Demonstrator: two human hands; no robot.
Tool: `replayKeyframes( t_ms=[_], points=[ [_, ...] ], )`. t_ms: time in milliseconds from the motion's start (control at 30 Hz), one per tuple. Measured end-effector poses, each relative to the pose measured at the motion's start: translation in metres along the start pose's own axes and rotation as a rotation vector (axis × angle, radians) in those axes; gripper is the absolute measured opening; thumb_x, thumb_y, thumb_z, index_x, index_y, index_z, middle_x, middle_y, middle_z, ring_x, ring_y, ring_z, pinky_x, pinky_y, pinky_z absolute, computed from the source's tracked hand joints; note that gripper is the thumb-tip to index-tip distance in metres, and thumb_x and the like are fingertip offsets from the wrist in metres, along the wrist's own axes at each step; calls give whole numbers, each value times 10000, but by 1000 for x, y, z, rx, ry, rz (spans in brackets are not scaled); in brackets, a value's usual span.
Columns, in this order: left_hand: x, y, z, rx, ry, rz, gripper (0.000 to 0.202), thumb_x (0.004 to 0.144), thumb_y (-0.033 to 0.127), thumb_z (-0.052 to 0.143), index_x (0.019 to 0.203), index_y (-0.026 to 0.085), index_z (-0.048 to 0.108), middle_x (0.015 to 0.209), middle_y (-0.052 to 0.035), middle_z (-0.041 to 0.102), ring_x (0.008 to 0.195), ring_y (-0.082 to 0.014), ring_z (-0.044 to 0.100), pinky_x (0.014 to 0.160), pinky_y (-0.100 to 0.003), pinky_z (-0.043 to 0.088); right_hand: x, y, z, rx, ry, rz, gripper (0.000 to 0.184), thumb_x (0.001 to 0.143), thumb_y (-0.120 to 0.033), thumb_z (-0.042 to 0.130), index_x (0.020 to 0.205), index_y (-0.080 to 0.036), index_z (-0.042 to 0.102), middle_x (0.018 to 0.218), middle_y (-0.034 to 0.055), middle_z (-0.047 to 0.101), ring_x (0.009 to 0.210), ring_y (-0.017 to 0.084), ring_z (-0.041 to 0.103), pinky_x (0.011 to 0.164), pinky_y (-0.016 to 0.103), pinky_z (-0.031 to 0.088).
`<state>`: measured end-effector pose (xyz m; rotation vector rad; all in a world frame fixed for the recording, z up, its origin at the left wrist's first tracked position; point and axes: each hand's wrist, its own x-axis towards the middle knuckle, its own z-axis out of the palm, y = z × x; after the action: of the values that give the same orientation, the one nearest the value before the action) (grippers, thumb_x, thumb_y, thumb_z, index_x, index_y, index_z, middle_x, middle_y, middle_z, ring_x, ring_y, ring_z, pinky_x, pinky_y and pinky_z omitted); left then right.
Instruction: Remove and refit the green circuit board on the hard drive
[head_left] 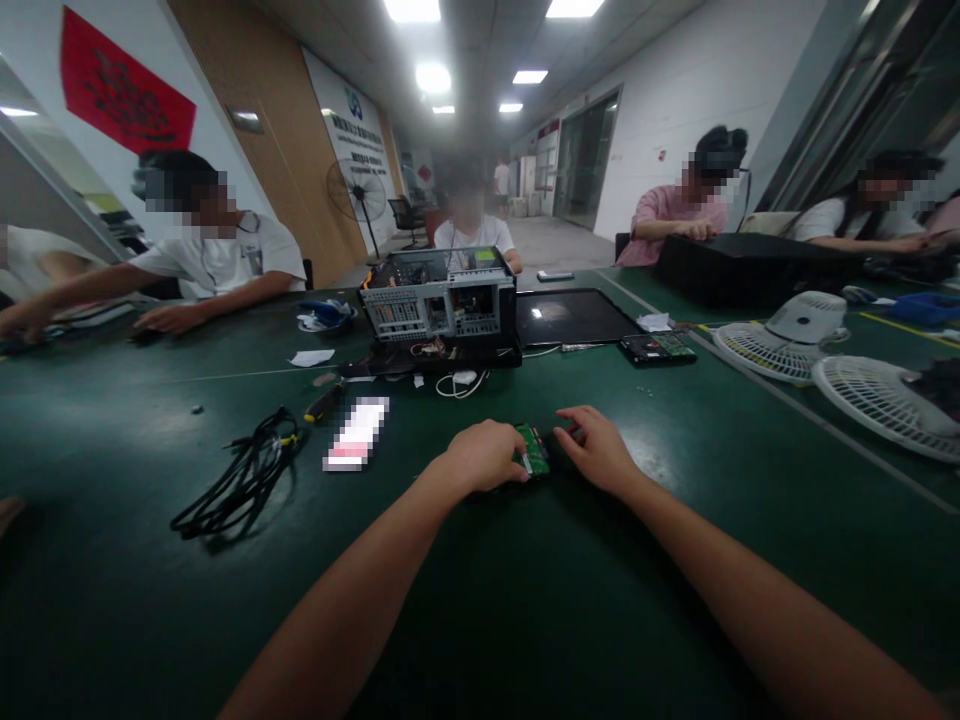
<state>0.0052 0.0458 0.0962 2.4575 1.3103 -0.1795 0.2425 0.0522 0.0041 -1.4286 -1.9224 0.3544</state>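
Both my forearms (349, 600) are spanning the green table (525, 630). My left hand (486, 456) is pinching the left side of a green circuit board (535, 452), which is sitting nearer me than the computer case (439, 305); my right hand (596, 450) is curving just beside it, fingers loosely spread.

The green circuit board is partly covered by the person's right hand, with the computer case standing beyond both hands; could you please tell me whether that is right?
Not quite: the head view shows that the left hand, not the right hand, partly covers the green circuit board. The computer case does stand beyond both hands.
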Motion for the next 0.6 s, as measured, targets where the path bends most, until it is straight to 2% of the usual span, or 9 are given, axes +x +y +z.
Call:
replayKeyframes(
  t_ms=[67,167,300,367,467,600],
  points=[
    [0,1,1,-16,5,-6,397,839,526,691,1149,279,728,1178,-82,714,1019,-275,683,819,-338,516,7,21,-18,-212,55,21,341,934,-338,576,1228,-200,683,1206,132,635,1011,253,627,959,397,505],
    [0,3,1,-37,56,-10,521,833,626,658,1205,264,695,1202,-99,683,1012,-283,671,795,-344,518,15,66,-50,-564,121,256,408,927,-297,543,1261,-112,684,1202,207,613,1114,318,577,1024,430,437],
    [0,4,4,-11,85,-26,705,771,730,660,1319,288,628,1256,-119,602,1018,-305,656,798,-373,524,16,115,-80,-731,103,457,481,946,-352,507,1350,-138,655,1210,224,588,1137,343,551,998,449,412],
    [1,5,6,16,45,-39,772,726,748,690,1338,285,614,1287,-132,569,1040,-325,648,816,-391,528,16,124,-85,-742,85,485,477,958,-376,487,1358,-183,661,1213,212,585,1147,344,542,980,450,411],
    [4,3,10,50,2,-53,837,681,752,726,1360,283,588,1313,-142,546,1081,-354,635,843,-420,532,15,122,-85,-748,75,500,448,965,-382,473,1333,-243,688,1232,198,584,1138,347,540,954,453,413],
    [6,-1,11,56,-10,-36,892,670,696,773,1425,303,505,1336,-137,546,1132,-365,619,881,-429,524,16,113,-84,-764,83,484,413,963,-366,477,1248,-223,740,1198,198,619,1086,329,565,932,428,419]
  ],
)
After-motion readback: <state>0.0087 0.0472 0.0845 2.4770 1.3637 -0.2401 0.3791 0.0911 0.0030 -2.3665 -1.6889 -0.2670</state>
